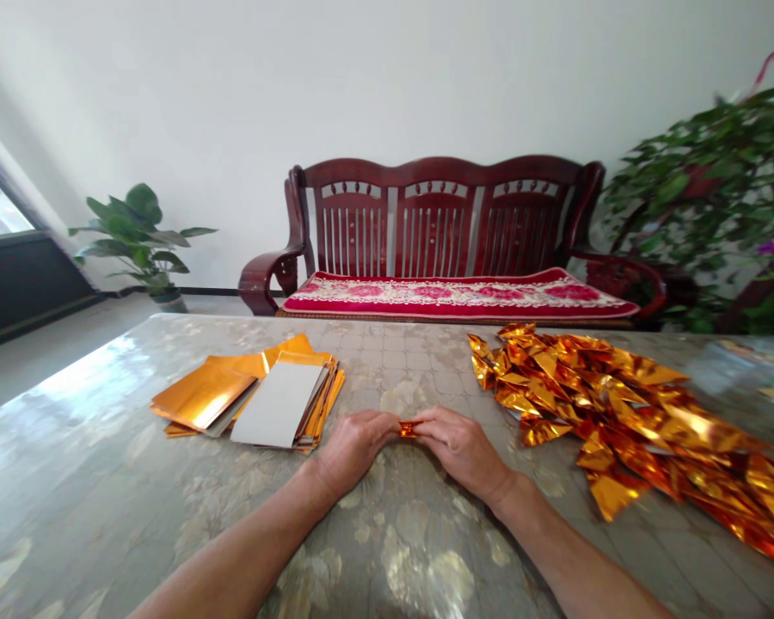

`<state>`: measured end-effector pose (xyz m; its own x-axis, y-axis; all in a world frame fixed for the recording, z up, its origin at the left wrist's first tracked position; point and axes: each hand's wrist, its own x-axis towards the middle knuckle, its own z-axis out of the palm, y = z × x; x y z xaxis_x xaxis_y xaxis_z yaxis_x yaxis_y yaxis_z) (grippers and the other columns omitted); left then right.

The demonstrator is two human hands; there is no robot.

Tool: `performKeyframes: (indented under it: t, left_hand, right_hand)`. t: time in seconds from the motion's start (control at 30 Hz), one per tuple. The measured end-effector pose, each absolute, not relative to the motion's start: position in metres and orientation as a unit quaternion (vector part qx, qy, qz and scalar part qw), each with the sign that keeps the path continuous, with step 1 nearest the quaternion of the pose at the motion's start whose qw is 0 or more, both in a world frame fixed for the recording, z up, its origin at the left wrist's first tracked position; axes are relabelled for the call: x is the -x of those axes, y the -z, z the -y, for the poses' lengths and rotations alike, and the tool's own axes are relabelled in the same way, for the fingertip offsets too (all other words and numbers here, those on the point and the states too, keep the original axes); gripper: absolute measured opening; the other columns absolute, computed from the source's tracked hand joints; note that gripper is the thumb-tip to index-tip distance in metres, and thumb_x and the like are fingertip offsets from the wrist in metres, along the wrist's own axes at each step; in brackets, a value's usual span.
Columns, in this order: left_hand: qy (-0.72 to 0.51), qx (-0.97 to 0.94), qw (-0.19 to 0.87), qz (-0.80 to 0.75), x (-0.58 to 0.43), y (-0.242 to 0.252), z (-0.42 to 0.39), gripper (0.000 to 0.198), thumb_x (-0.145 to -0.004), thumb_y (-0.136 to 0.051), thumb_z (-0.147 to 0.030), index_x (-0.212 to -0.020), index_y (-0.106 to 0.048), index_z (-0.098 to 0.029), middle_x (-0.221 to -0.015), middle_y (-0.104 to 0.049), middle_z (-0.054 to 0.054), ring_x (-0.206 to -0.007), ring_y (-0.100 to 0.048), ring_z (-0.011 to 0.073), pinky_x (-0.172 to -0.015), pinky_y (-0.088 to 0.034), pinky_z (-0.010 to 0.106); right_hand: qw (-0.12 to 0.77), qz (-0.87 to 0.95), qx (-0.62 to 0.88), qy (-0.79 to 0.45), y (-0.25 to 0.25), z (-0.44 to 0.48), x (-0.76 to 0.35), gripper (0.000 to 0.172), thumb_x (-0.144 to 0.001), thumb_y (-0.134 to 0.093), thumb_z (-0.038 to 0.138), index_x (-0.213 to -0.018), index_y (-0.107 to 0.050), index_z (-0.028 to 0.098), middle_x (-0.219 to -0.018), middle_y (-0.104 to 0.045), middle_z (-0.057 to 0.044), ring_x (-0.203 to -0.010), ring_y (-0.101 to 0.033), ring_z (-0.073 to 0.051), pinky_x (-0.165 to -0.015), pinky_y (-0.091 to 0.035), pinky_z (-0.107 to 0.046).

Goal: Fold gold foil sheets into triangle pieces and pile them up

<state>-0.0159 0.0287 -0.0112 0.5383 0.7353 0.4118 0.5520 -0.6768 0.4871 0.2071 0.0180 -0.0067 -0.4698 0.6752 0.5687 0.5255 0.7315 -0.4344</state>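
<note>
Between my two hands is a small piece of shiny gold foil paper [408, 428], mostly covered by my fingers. My left hand [359, 438] pinches its left end, and my right hand [455, 440] pinches its right end. Both hands are low over the table, close together. Left of them lies a stack of flat gold foil sheets [210, 391], some turned with the grey-white back [279, 401] up. To the right spreads a large heap of folded gold foil pieces [593, 387], pointed and creased.
A patterned, glossy cover lies over the table [135, 499]. At the far right rests a clear plastic bag [735, 365]. Beyond the table stand a dark red wooden bench [435, 223] with a red floral cushion [451, 294], a potted plant [143, 232] and leafy greenery [703, 189].
</note>
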Motion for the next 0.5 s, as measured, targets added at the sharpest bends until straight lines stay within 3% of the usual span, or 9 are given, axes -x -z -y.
performKeyframes:
  t: [0.5]
  left_hand:
    - [-0.301, -0.861, 0.190, -0.362, 0.0100, 0.0099, -0.0264, 0.023, -0.100, -0.049, -0.030, -0.094, -0.069, -0.021, -0.087, -0.073, 0.002, -0.082, -0.067, 0.0139, -0.076, -0.048, 0.021]
  right_hand:
    - [0.417, 0.831, 0.356, -0.098, 0.0148, -0.0191, -0.2063, 0.016, -0.093, -0.060, 0.020, -0.096, -0.075, 0.023, -0.095, -0.075, -0.005, -0.086, -0.070, -0.017, -0.079, -0.058, -0.030]
